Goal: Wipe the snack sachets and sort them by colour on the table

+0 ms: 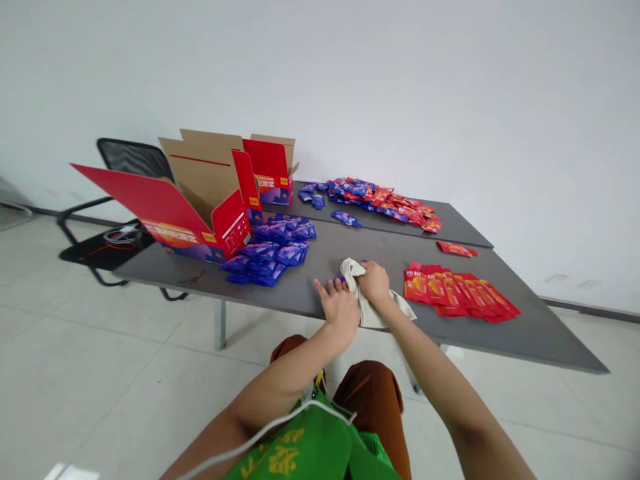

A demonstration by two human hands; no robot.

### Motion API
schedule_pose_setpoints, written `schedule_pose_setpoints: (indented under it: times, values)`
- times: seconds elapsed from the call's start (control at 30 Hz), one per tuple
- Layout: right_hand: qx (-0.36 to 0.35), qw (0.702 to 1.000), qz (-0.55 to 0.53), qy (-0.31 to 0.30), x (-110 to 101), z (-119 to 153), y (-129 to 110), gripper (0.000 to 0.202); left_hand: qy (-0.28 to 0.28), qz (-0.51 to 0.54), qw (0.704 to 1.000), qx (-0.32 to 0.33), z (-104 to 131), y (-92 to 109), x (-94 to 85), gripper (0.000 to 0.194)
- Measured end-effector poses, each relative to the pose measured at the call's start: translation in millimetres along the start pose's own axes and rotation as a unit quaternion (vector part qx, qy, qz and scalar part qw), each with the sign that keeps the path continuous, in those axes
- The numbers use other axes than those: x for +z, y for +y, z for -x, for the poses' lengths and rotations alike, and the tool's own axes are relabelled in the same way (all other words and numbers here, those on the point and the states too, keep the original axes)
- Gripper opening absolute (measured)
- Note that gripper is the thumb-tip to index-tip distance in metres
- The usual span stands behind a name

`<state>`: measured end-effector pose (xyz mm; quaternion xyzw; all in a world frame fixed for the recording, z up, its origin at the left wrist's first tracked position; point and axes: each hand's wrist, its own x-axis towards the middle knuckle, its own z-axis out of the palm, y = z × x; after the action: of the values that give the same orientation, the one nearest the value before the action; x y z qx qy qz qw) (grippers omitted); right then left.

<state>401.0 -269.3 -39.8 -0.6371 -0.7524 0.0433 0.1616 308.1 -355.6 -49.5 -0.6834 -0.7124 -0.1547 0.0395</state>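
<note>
My right hand (375, 281) is closed round a bunched part of a cream cloth (373, 316), whose rest spreads over the table's front edge. A purple sachet (341, 277) lies under the cloth and hands, mostly covered. Beside it my left hand (340, 308) lies over the sachet's near end, thumb out to the left and fingers spread. To the left sit stacked purple sachets (265, 260). On the right, red sachets (457, 291) overlap in a fanned row.
Open red cartons (185, 227) with raised flaps stand at the table's left. A mixed pile of red and purple sachets (385, 200) lies at the back. One purple sachet (346, 218) and one red sachet (457, 249) lie apart. A black mesh chair (135, 160) stands behind the cartons.
</note>
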Motion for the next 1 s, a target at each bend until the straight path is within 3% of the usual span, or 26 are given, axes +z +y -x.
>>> schedule_pose_setpoints:
  times: [0.2, 0.3, 0.4, 0.57, 0.7, 0.77, 0.9, 1.0]
  values:
    - [0.108, 0.994, 0.004, 0.027, 0, -14, 1, 0.034, -0.022, -0.018, 1.000, 0.012, 5, 1, 5.3, 0.050]
    - [0.025, 1.000, -0.010, -0.009, -2, 0, 1, 0.033, -0.026, -0.015, 0.999, -0.012, 7, 2, 4.9, 0.050]
    - [-0.066, 0.996, -0.035, -0.044, -2, 12, -2, 0.033, -0.019, -0.022, 1.000, 0.008, 7, 1, 5.5, 0.047]
    - [0.077, 0.997, -0.019, 0.001, -4, 5, -10, 0.035, -0.025, -0.049, 0.998, 0.033, -1, -3, 0.1, 0.042]
    - [0.139, 0.990, -0.035, -0.002, -12, 1, -5, 0.033, -0.107, -0.022, 0.993, 0.049, -31, -6, -20.2, 0.028]
    - [0.158, 0.987, -0.011, 0.008, -15, 7, 4, 0.032, -0.119, 0.001, 0.993, 0.020, -48, -6, -28.3, 0.024]
    - [0.169, 0.983, 0.051, 0.056, -15, 22, 23, 0.035, -0.045, 0.015, 0.999, -0.023, -64, -5, -21.2, 0.031]
    - [0.159, 0.982, 0.060, 0.084, -9, 27, 25, 0.037, 0.039, 0.009, 0.999, -0.031, -58, -8, -1.4, 0.057]
